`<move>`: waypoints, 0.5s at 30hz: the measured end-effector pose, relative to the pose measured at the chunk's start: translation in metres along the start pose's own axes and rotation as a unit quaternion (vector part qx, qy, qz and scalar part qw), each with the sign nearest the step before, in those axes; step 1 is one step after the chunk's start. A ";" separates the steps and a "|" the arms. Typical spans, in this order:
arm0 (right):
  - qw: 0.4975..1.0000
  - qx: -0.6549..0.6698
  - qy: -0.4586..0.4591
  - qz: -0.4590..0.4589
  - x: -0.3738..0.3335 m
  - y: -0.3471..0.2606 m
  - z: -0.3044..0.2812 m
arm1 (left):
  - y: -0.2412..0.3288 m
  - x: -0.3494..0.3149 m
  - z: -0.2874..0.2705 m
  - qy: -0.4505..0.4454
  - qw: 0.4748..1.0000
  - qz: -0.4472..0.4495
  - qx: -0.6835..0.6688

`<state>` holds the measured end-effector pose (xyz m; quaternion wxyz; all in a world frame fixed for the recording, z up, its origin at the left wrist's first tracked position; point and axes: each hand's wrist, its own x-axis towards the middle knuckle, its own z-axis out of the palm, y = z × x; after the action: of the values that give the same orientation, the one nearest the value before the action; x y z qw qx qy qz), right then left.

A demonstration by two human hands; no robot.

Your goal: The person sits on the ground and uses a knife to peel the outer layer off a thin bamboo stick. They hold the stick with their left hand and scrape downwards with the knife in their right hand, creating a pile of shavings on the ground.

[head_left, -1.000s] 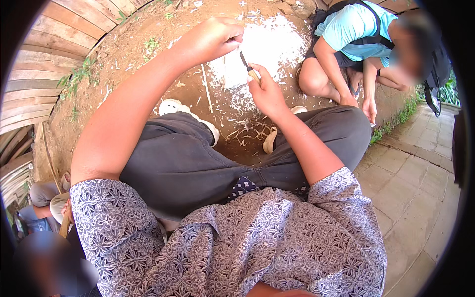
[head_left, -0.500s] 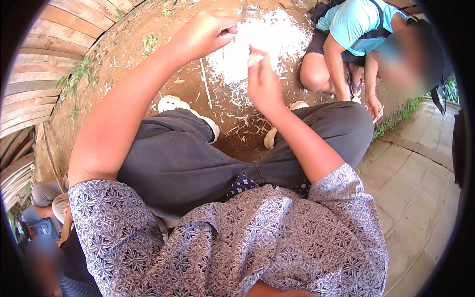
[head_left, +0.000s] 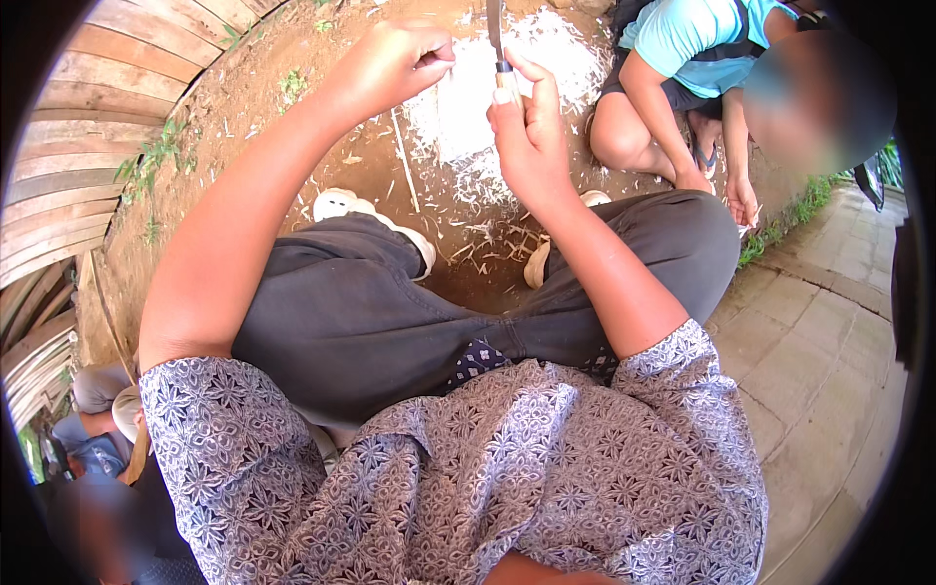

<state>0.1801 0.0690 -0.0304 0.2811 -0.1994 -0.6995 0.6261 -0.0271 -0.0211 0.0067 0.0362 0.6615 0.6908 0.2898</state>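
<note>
My right hand (head_left: 531, 141) is closed round the pale handle of a knife (head_left: 498, 39), its dark blade pointing up and away from me. The thumb and forefinger lie along the handle. To its left, my left hand (head_left: 402, 63) is raised with thumb and fingers pinched together; whatever it holds is too thin or too washed out to make out. Beneath and between both hands, a bright heap of white shavings (head_left: 458, 122) covers the ground. The two hands are apart.
A co-worker in a turquoise shirt (head_left: 687, 44) crouches at the right, hands low. Wooden boards (head_left: 97, 117) line the left side. A thin pale stick (head_left: 405, 161) lies near my left shoe (head_left: 341, 205). Paving (head_left: 780, 351) runs along the right; another person sits at lower left.
My right hand has turned and risen slightly, and the knife now shows clearly upright in it. My left hand has shifted a little to the left, still pinched.
</note>
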 end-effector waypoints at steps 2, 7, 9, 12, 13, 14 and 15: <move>0.994 -0.095 -0.040 0.042 -0.009 0.022 -0.003 | 0.001 0.003 0.002 0.001 1.000 0.008 -0.013; 0.955 -0.203 -0.131 0.171 -0.004 0.063 -0.016 | -0.001 0.006 0.003 -0.009 0.999 -0.033 -0.016; 0.926 -0.017 -0.134 0.354 0.004 0.039 -0.016 | -0.001 -0.001 0.002 -0.011 0.998 -0.062 -0.021; 0.935 0.043 -0.095 0.338 0.005 0.039 -0.021 | -0.003 0.005 0.002 -0.017 0.998 -0.058 -0.022; 0.973 0.017 -0.045 0.227 0.004 0.035 -0.012 | -0.004 0.003 0.001 -0.018 0.998 -0.062 -0.017; 0.988 0.012 -0.023 0.153 0.005 0.031 -0.009 | -0.004 0.002 0.000 -0.019 0.998 -0.066 -0.013; 0.997 0.008 -0.001 0.079 0.005 0.025 -0.008 | -0.004 0.003 0.000 -0.018 0.998 -0.065 -0.011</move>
<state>0.1792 0.0817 -0.0536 0.2315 -0.2515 -0.6767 0.6521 -0.0310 -0.0182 0.0062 0.0749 0.6195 0.7286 0.2824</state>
